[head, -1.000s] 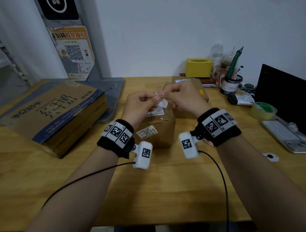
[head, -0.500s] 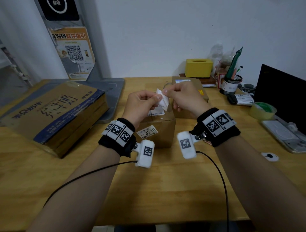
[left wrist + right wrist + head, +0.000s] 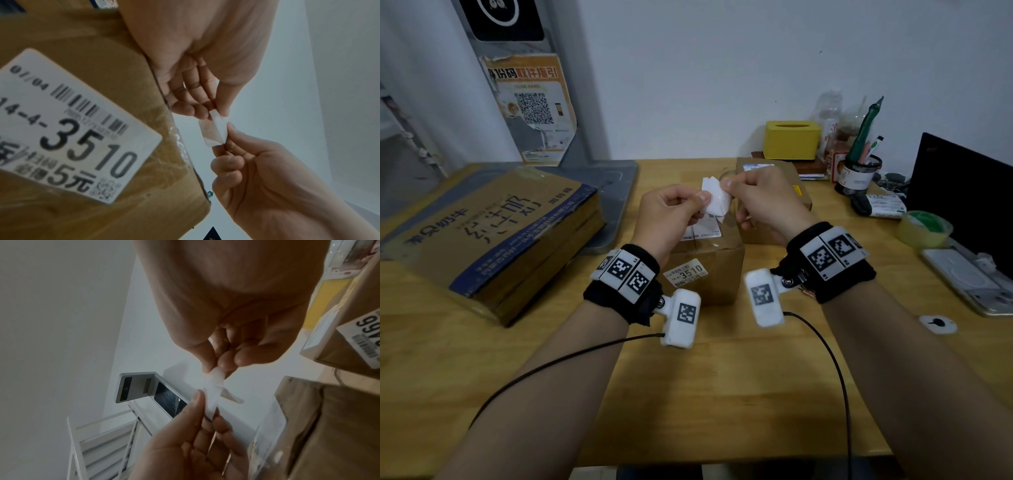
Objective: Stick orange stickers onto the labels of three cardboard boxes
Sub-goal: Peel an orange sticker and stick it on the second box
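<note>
Above a wooden desk [image 3: 688, 394], your left hand [image 3: 667, 219] and right hand [image 3: 763, 202] meet over a small brown cardboard box [image 3: 709, 263], both pinching one small white sticker sheet [image 3: 715, 202] between thumb and curled fingers. Your left thumb and forefinger clamp the sheet's near edge; your right thumb and forefinger grip its far corner, the remaining fingers of each hand folded into the palm.

In the left wrist view the same sheet [image 3: 213, 131] shows a white strip folded across a pale brownish face; whether that tint is the orange sticker itself is hard to say in this light. In the right wrist view the sheet [image 3: 213, 386] is blurred, stretched between the two pinches.

Directly under your fingers, the small box carries a white shipping label [image 3: 705, 229] on top and a white price label printed 3510 [image 3: 686, 273] on the side facing you. Just beyond your right fingers sits a second brown cardboard box [image 3: 774, 171], a white label on its top. Well off from your left fingers lies a large flat brown carton with blue edging [image 3: 493, 236].

Beyond your right knuckles, against the wall, stand a yellow tissue box [image 3: 791, 138] and a dark pen cup [image 3: 859, 174]; a roll of clear tape [image 3: 924, 228] rests farther right.
</note>
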The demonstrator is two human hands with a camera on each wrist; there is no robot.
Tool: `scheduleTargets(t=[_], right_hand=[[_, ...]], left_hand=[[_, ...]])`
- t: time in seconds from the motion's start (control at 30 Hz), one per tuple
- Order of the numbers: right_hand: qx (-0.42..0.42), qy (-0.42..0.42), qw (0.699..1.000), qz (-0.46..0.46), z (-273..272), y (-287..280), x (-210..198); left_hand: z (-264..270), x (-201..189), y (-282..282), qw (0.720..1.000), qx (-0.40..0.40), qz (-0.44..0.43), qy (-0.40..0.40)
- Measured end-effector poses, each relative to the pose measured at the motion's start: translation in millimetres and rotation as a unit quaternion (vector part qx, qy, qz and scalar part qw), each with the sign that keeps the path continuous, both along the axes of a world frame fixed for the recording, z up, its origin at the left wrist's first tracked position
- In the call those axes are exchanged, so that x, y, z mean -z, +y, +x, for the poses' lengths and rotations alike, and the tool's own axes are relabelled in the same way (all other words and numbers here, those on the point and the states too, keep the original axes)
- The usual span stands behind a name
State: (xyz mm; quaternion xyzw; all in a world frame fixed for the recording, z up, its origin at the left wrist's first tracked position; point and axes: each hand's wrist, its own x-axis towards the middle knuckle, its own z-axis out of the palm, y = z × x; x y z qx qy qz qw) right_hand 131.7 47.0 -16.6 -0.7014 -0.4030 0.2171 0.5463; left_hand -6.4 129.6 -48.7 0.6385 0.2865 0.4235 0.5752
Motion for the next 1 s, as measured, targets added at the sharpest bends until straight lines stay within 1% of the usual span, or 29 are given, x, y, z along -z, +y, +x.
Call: scheduleTargets(t=[0.17,0.27,0.37,0.47,0.57,0.73,0.8,0.93,1.0], right_hand=[[0.013,0.018,0.999,0.032,-4,3,3],[-0.005,-0.021,0.998,0.054,-4,2,5],[-0.042,-0.048,0.997,0.052,-2,0,5],[-0.067,-0.062,0.995,0.050,0,-2,5],[-0.080,-0.063,0.993,0.054,0,-4,5],[-0.111,-0.034,0.992,0.045,-4,-9,3],[-0.103,-0.029,0.993,0.052,-7,-8,2],[-0.065,-0.099,0.992,0.047,-5,-1,6],[-0.048,-0.112,0.992,0.043,-1,3,8]], left_hand=[[0,2,1,1.000,-0.012,-0.004,-0.012],[0,2,2,1.000,0.000,-0.003,0.000],[1,0,2,0.999,0.032,0.000,0.019],[0,-3,2,0.998,0.062,-0.031,-0.002],[-2,-2,4,0.998,0.043,-0.045,-0.015],[-2,0,4,0.999,0.033,-0.033,-0.019],[-3,0,4,0.999,0.030,-0.029,-0.022],[-4,1,1,0.999,0.033,-0.014,-0.013],[-4,1,1,0.999,0.032,-0.012,-0.006]])
